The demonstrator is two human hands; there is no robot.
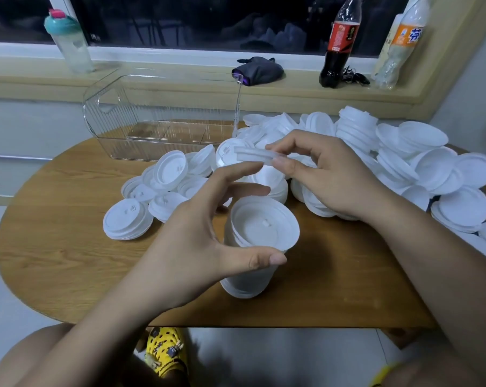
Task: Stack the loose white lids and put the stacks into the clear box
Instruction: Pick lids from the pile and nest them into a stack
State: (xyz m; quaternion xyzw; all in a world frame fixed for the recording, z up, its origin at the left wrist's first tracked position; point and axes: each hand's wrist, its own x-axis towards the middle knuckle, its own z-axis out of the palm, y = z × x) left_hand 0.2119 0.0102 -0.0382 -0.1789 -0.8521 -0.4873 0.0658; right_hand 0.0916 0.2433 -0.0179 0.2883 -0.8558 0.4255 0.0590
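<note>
Your left hand (197,238) curves loosely open about the top of the lid stack (253,272); contact cannot be told. The stack stands on the wooden table (68,233), white, nested hollow side up. Your right hand (328,177) pinches one white lid (253,157) edge-on above it. Loose lids (404,163) are heaped beside the clear box (158,127).

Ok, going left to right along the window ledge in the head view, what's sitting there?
Teal-lidded shaker bottle → dark bundled pouch → cola bottle → orange soda bottle.
</note>
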